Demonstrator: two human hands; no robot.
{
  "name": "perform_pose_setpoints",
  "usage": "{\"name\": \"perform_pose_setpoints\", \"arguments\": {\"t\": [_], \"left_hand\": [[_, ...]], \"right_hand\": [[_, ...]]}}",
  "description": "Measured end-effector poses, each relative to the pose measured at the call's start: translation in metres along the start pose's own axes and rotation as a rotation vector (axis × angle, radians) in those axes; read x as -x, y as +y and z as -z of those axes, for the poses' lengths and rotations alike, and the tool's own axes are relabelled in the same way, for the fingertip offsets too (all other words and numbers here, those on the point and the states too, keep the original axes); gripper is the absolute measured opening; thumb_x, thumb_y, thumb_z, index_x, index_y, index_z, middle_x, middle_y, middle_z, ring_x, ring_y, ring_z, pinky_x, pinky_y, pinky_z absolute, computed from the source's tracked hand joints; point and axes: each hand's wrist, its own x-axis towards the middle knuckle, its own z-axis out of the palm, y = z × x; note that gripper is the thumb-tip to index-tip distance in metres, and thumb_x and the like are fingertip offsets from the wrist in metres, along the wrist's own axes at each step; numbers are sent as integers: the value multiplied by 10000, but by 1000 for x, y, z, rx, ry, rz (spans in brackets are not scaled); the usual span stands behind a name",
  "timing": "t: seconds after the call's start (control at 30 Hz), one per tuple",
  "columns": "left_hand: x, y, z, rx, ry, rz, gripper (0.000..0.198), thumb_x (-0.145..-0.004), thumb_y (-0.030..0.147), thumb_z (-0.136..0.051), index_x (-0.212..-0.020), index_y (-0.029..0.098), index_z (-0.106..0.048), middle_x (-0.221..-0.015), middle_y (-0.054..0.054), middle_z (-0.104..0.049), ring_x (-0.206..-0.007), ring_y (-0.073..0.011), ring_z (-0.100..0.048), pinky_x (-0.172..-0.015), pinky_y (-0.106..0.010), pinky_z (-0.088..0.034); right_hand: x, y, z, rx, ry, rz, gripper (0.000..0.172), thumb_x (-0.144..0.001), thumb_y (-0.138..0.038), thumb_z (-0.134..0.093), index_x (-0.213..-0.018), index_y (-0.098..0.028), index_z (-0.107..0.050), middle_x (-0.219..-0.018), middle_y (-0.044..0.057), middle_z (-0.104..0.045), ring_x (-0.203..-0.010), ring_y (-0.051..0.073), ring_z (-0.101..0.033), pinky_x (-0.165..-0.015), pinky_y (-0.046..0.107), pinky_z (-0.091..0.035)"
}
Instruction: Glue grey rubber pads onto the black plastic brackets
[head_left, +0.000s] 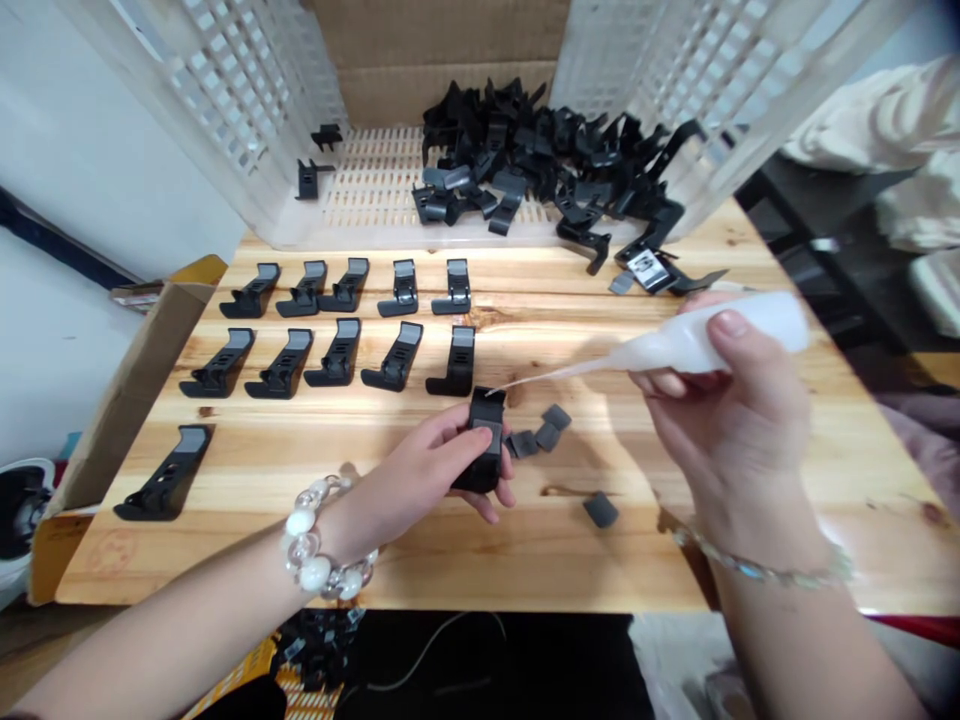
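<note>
My left hand (442,450) is closed around a black plastic bracket (487,405), its thumb pressed on the bracket's grey face. In my right hand (739,420) is a white squeeze bottle (697,335), tipped to the left. The bottle's long thin nozzle ends at the upper end of the held bracket; whether liquid comes out is too small to see. Several small dark grey square pads (551,428) lie just right of my left hand, with one more pad (601,510) nearer the table's front edge.
Black brackets with grey pads stand in rows (334,355) on the wooden table (315,545). One bracket (166,475) is apart at the left. A white perforated crate (360,225) behind holds a pile of black brackets (525,150). A cardboard box (127,390) stands left.
</note>
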Motion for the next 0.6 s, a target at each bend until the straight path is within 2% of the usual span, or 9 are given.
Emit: {"name": "perform_pose_setpoints", "arguments": {"t": [0.17, 0.4, 0.6], "left_hand": [[1, -2, -1, 7, -12, -1, 209, -932, 334, -544, -1038, 155, -563, -813, -50, -660, -675, -163, -687, -539, -248, -578], [1, -3, -1, -31, -71, 29, 180, -948, 323, -521, -987, 149, -542, -807, -43, -651, -674, -154, -691, -562, -259, -590], [0, -1, 0, -65, -81, 25, 173, -955, 312, -505, -976, 142, -532, -823, -50, -647, -687, -150, -689, -557, -244, -587]], "right_hand": [[0, -1, -1, 26, 80, 56, 222, -648, -243, -764, -742, -186, -570, -533, -63, -455, -400, 68, -334, -425, 271, -201], [3, -4, -7, -6, 46, 96, 144, -648, -107, -682, -650, -172, -554, -445, -74, -375, -355, 52, -245, -385, 252, -126], [6, -6, -9, 29, 48, 130, 132, -629, -76, -681, -639, -167, -586, -449, -56, -435, -363, 57, -302, -367, 239, -169]]}}
